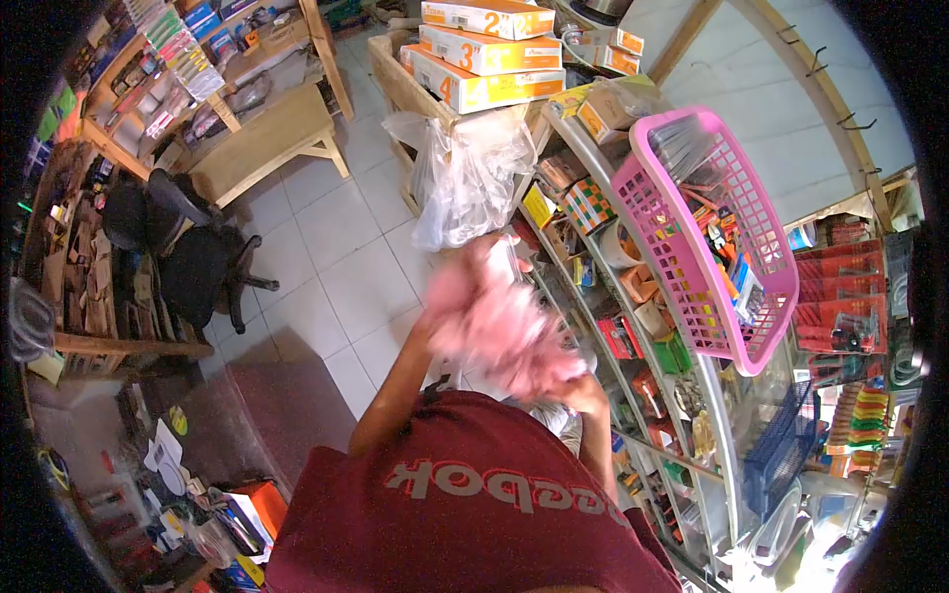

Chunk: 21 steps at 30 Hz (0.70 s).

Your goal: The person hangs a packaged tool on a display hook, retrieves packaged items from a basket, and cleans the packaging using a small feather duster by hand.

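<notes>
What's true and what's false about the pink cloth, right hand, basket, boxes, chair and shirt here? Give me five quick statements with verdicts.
1. The right hand holds the pink cloth. True.
2. The pink basket has nothing in it. False: the pink basket holds assorted goods.
3. The box marked 2" tops its stack. True.
4. The black chair is on the picture's right. False: the black chair is on the left.
5. The shirt is dark red. True.
</notes>
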{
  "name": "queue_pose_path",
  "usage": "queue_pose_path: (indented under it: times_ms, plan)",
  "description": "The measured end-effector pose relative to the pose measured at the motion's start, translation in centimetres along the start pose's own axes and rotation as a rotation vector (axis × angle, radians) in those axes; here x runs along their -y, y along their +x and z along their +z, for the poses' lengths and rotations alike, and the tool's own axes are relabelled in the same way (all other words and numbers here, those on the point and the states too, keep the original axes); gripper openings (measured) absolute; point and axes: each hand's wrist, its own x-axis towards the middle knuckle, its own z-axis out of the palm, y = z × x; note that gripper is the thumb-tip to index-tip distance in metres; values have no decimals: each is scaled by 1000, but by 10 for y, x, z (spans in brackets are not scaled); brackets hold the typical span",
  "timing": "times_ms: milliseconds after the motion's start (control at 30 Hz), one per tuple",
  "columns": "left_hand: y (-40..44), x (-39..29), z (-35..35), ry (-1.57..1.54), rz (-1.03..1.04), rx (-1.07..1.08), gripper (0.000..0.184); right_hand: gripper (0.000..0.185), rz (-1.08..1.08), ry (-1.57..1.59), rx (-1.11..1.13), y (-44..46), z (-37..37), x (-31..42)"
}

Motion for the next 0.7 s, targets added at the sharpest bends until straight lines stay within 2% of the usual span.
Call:
queue_pose_path:
  times_ms: [33,100,133,167,200,233,267,300,333,367,433,500,533,567,600,633,700]
  plan:
    - [1,3,0,221,75,-18,60,26,43,113,-14,-2,-7,-15]
    - [-6,-17,26,732,218,-133,61,24,104,90,-93,0,-19,-37]
    - [-9,-17,22,712,230,-123,59,22,121,-48,-155,11,-8,-18]
    - [-9,-6,6,364,138,-56,58,24,288,-110,-240,19,1,8]
    - [-8,-7,4,-84,21,-49,57,22,299,-88,-271,19,-1,1]
    - [-9,-8,3,-406,-81,-94,56,21,308,-66,-303,20,-1,-3]
    - [-10,-9,5,-250,-105,-177,57,20,316,-7,-213,14,-3,-3]
    - [-11,-18,16,-95,-143,-257,57,18,-6,-25,-67,5,-1,-10]
    - [-14,-50,44,242,-123,-223,57,17,257,189,-153,10,-3,-18]
    - [-13,-19,10,36,78,-23,55,16,500,423,-301,15,-4,-25]
    - [1,-34,20,-688,-325,239,57,12,415,348,-366,24,7,-15]
    - [-9,-35,12,-703,-267,218,58,19,208,-104,-269,30,5,-8]
    - [-15,-29,4,-501,-113,125,58,23,229,21,-317,34,7,1]
    - [-22,-24,-3,-282,16,7,58,19,245,43,-316,34,3,4]
    - [-23,-21,-7,-279,13,-18,58,16,261,66,-318,32,-1,5]
    - [-24,-17,-11,-276,11,-44,58,17,146,15,-412,30,5,-2]
    - [-27,-14,-12,-329,-41,-114,59,18,175,88,-232,21,8,3]
